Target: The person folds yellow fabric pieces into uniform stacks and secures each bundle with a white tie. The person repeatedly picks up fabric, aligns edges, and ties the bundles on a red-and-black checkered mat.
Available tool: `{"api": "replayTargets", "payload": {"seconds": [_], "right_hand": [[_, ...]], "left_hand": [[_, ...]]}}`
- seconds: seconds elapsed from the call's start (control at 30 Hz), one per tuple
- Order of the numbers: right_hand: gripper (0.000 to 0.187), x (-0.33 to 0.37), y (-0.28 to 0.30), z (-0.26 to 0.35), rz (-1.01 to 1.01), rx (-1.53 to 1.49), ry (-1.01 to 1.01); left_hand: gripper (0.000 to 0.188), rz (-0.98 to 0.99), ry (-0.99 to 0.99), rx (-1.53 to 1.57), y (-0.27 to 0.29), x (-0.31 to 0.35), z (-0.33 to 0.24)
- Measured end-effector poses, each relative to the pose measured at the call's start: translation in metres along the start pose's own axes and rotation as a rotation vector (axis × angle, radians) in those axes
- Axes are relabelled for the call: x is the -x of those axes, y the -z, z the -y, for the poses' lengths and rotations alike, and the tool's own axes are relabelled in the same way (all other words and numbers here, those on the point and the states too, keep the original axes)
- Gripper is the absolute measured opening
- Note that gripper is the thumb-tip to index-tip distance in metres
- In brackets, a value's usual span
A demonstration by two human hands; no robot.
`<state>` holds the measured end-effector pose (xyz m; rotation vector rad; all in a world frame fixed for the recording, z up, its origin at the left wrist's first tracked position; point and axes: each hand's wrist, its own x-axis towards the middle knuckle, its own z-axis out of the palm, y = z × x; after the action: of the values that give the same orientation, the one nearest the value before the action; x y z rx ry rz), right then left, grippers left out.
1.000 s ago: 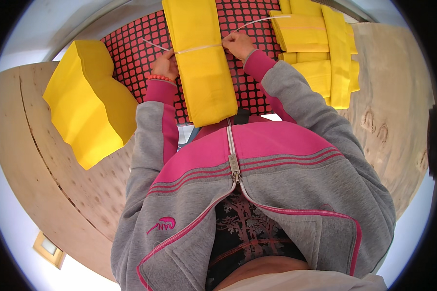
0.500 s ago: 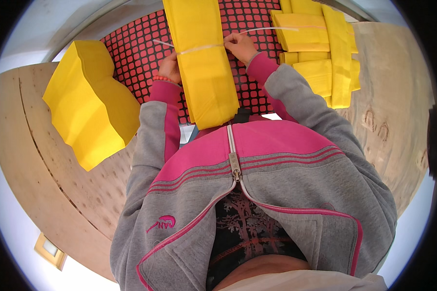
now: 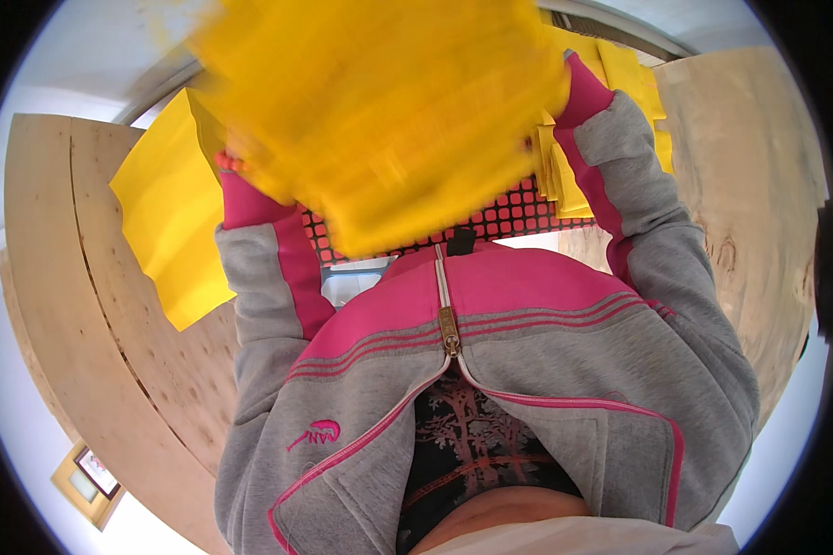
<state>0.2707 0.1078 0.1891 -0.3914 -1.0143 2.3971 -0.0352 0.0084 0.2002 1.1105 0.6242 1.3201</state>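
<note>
A bundle of folded yellow cloth (image 3: 379, 120) is up in the air in front of me, large and smeared by motion. My left hand (image 3: 234, 155) grips its left edge; only a part of the hand, by a red bead bracelet, shows. At the bundle's right edge my right sleeve cuff (image 3: 585, 92) ends, and the right hand holding there is hidden behind the cloth. The white tie around the bundle cannot be seen from here. Beneath it lies a red and black checked mat (image 3: 518, 211).
A loose folded yellow cloth piece (image 3: 171, 213) lies to the left on the wooden table (image 3: 51, 240). More yellow bundles (image 3: 565, 176) are stacked crosswise at the right, partly behind my right arm. A framed picture (image 3: 88, 476) shows beyond the table at lower left.
The yellow bundle has come up off the mat toward me and now covers the upper middle. Both my hands have moved apart to its sides; the white tie has gone from sight.
</note>
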Motion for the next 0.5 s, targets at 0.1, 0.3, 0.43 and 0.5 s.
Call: {"api": "replayTargets", "payload": {"seconds": [0.1, 0.3, 0.43, 0.5], "right_hand": [[0.038, -0.008, 0.021, -0.02, 0.106, 0.794, 0.228], [0.023, 0.019, 0.073, -0.109, -0.126, 1.211, 0.107], [0.016, 0.04, 0.095, -0.135, -0.254, 1.28, -0.122], [0.018, 0.04, 0.103, -0.139, -0.262, 1.15, 0.1]], "left_hand": [[0.023, 0.059, 0.149, -0.356, -0.006, 0.013, 0.017], [0.028, 0.124, 0.297, -0.596, -0.023, 0.066, 0.104], [0.029, 0.158, 0.032, -0.95, -0.034, 0.086, 0.145], [0.028, 0.096, 0.023, -0.931, -0.036, 0.093, 0.15]]}}
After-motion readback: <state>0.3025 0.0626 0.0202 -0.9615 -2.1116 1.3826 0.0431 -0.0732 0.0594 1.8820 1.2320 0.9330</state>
